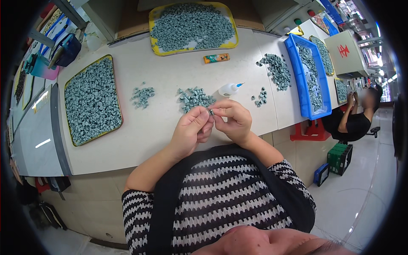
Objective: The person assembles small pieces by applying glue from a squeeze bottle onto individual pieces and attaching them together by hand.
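Note:
At the near middle of the white table my left hand (194,130) and my right hand (234,120) meet. Their fingertips pinch a small dark grey-green piece (211,112) between them; its exact shape is mostly hidden by the fingers. Just beyond the hands lies a loose heap of grey-green pieces (194,97). A white squeeze bottle (228,90) with a blue needle tip stands or leans right behind my right hand; which, I cannot tell. Smaller groups of pieces lie to the left (143,97) and right (260,97).
A full yellow-rimmed tray (120,111) is at left, another yellow tray (236,39) at the back. An orange-green cylinder (216,58) lies before it. Rightward are a pile of pieces (278,70) and a blue bin (302,98). Farther right a person (356,125) sits working.

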### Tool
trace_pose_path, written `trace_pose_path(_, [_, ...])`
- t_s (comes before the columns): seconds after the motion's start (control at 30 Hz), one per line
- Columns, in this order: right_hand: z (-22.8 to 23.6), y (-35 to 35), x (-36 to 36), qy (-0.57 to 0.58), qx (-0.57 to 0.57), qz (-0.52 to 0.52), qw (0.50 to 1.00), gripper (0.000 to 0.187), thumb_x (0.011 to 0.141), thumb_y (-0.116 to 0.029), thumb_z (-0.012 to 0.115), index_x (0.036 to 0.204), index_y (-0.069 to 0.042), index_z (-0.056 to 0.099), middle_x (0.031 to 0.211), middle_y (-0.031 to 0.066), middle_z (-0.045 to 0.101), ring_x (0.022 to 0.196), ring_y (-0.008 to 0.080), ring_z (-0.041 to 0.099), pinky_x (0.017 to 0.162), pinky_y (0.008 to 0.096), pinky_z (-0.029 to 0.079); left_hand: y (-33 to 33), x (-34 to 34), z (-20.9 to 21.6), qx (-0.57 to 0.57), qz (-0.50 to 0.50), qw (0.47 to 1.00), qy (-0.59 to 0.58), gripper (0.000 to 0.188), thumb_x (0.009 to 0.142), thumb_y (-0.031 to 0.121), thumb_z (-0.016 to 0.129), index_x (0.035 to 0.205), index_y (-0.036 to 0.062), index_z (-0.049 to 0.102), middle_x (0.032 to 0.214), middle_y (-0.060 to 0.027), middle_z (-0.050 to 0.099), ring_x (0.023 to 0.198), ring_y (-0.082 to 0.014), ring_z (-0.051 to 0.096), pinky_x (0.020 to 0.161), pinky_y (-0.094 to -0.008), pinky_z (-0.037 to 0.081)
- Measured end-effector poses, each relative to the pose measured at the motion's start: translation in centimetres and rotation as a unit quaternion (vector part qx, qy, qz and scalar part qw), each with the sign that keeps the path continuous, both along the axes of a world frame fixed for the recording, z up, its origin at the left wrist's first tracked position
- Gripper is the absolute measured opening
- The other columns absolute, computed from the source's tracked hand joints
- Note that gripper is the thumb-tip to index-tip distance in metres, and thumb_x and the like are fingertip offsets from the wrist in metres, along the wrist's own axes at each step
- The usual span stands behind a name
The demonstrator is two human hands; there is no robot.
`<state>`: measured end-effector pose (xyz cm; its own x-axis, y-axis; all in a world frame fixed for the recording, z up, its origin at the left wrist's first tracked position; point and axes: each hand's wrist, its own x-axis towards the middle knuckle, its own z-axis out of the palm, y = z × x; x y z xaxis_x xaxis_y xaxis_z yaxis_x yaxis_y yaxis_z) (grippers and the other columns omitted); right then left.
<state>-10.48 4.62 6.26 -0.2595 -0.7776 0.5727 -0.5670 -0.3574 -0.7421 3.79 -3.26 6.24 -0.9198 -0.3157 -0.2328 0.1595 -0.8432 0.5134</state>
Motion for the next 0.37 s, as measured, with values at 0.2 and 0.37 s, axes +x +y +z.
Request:
trace_pose_path(0.2, [0.34, -0.31, 0.31, 0.000, -0.016, -0.003, 1.000, 0.026, 0.064, 0.010, 0.070, 0.085, -0.003, 0.061, 0.088, 0.0112, 0.065, 0.077, 0.0217, 0.065, 0.066, 0.0280, 0.053, -0.31, 0.25, 0.00, 0.029, -0.004, 1.000, 0.010, 0.020, 0.096, 0.025, 0.045, 0.086, 0.0069, 0.047, 0.064, 0.0008, 0.039, 0.047, -0.0058, 0.028, 0.042, -0.0199, 0.022])
trace_pose_path(0.37, [-0.32, -0.11, 0.36, -0.015, 0.000, -0.015, 1.000, 0.027, 0.063, 0.009, 0.071, 0.085, -0.004, 0.062, 0.089, 0.0125, 0.066, 0.077, 0.0229, 0.065, 0.066, 0.0288, 0.053, -0.63, 0.33, -0.38, 0.073, -0.029, 0.996, 0.027, 0.020, 0.095, 0.027, 0.046, 0.087, 0.0079, 0.047, 0.062, 0.0010, 0.038, 0.047, -0.0061, 0.028, 0.042, -0.0201, 0.022])
